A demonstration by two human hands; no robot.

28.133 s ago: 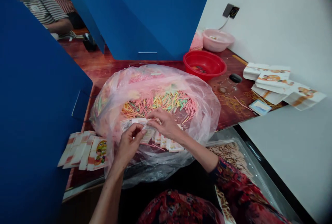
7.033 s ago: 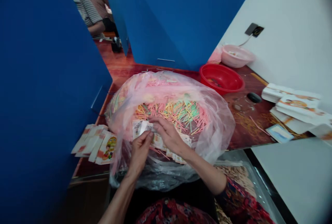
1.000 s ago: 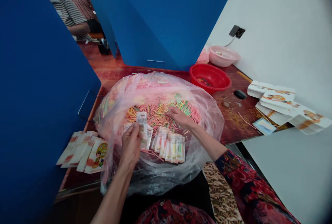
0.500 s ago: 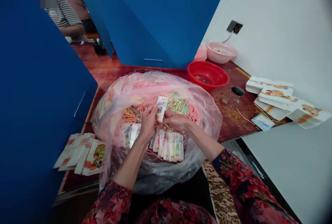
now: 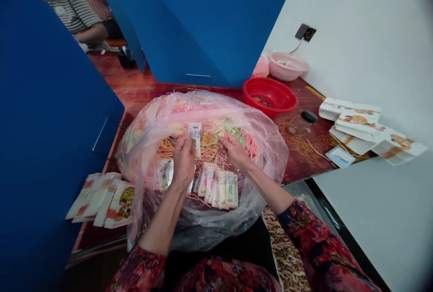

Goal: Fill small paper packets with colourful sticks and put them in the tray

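My left hand (image 5: 184,159) is closed on a small printed packet (image 5: 195,136), held upright above a heap of thin coloured sticks (image 5: 209,145). The sticks, pink, yellow, orange and green, lie in a large clear plastic bag (image 5: 270,148) with its mouth spread open. To the right, my right hand (image 5: 235,150) is at the heap with its fingertips pinched together; what they hold, if anything, is too small to make out. Just below the hands, several filled packets (image 5: 219,187) lie overlapping in a row. More small packets (image 5: 164,174) sit partly behind my left wrist.
Blue partitions (image 5: 203,26) stand left and ahead. A red basin (image 5: 270,96), a pink basin (image 5: 288,66) and a black-lidded jar (image 5: 302,123) are at the right. Stacks of printed bags (image 5: 358,120) lie beyond; others (image 5: 101,199) are at left. Another person's arm (image 5: 91,33) shows far left.
My hands have moved apart. The left has carried the packet to the left; the right has left the packet and its fingers are now up at the sticks.
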